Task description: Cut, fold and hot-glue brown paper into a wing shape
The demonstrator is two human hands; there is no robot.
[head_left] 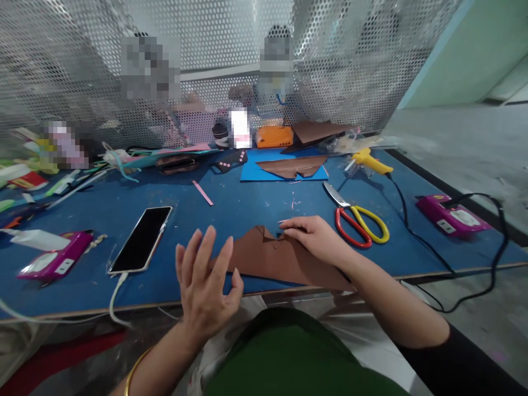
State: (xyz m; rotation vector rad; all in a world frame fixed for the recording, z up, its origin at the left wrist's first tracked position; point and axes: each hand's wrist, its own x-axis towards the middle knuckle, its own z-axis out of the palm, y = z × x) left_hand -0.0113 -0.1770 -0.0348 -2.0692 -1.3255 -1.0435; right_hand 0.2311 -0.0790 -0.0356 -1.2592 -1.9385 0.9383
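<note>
Blue covers the table [247, 212], which stands before a screen of perforated metal [206, 66]. Nearest the camera, the left hand [206, 283] is raised above the table's front edge, fingers spread and loose, holding nothing, just beside the left end of a brown sheet [276, 258]. That sheet lies flat near the front edge, its top cut into notches. The right hand [315, 236] rests on the sheet's upper right part, fingertips pressing down at a notch. Left of the hands lies a phone [142, 239] with a white cable, and further left a pink device [55, 261]. Right of the right hand lie scissors [358, 217] with red and yellow handles. Farther back sit a yellow glue gun [371, 161], a blue sheet [264, 168] carrying another brown piece [295, 165], and an orange box [274, 136].
</note>
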